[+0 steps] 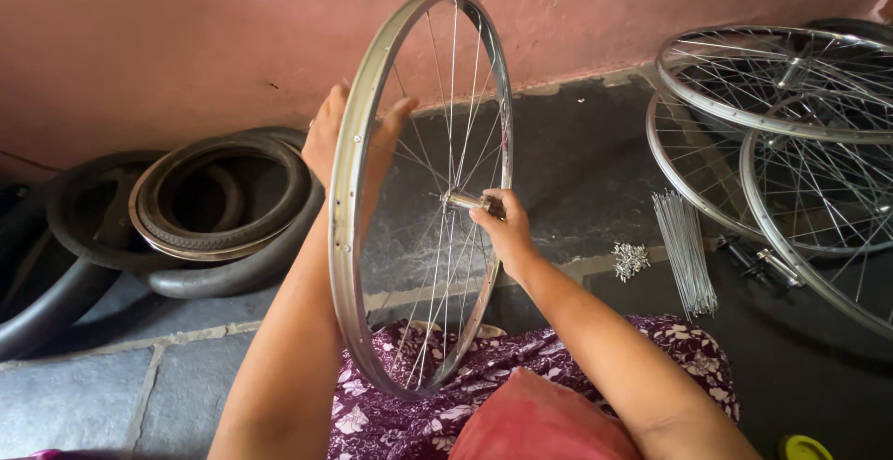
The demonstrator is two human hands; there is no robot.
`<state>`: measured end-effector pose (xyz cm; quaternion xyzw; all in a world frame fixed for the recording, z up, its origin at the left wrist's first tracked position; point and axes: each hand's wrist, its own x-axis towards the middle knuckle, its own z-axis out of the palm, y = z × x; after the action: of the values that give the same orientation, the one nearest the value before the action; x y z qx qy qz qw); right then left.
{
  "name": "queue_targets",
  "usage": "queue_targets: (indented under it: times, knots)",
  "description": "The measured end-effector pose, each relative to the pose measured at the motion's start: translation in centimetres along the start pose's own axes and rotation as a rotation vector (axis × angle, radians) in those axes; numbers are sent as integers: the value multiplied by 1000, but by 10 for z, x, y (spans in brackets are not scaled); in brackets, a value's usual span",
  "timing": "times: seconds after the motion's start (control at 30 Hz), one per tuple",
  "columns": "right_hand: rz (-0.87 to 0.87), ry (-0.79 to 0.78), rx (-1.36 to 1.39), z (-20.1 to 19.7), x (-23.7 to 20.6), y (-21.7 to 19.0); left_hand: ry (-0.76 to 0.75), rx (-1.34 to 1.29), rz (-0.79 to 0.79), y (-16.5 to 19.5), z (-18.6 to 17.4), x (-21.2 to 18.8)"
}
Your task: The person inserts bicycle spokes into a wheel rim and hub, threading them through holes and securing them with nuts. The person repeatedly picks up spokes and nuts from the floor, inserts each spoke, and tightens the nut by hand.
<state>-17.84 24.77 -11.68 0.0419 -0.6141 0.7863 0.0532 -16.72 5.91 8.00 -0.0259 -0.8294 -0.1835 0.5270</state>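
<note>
A silver spoked bicycle wheel [355, 181] stands upright on my lap, seen almost edge-on. My left hand [327, 136] is behind the rim on its left side, fingers wrapped over the rim. My right hand [502, 227] pinches the axle end of the hub [462, 201] at the wheel's centre. The lower rim rests against my purple flowered clothing [391, 413].
Black tyres and inner tubes [214, 209] are piled at the left by the pink wall. Three more spoked wheels [791, 116] lie at the right. A bundle of loose spokes [686, 251] and a small heap of nipples [630, 259] lie on the dark stone floor. A yellow lid [806, 447] sits at the bottom right.
</note>
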Motion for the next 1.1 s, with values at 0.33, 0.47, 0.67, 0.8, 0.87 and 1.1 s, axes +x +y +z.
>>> queue_targets:
  times: [0.33,0.47,0.67,0.8,0.87,1.1]
  knots:
    - [-38,-8,-6,-5,-4,-4,-241,-1034,-196,-18,50,-3]
    - [-35,-6,-4,-4,-5,-7,-556,-1468,-503,-37,50,-1]
    - [-47,29,-55,-5,-5,-11,-589,-1442,-590,-46,18,-9]
    - [-439,126,-717,-16,0,-23,-653,-878,-813,-51,-33,-52]
    - [-778,123,-841,-19,0,-30,-687,-1075,-450,-51,-48,-65]
    - [-849,-31,-946,-17,-3,-19,-581,-1292,-661,-26,-104,-100]
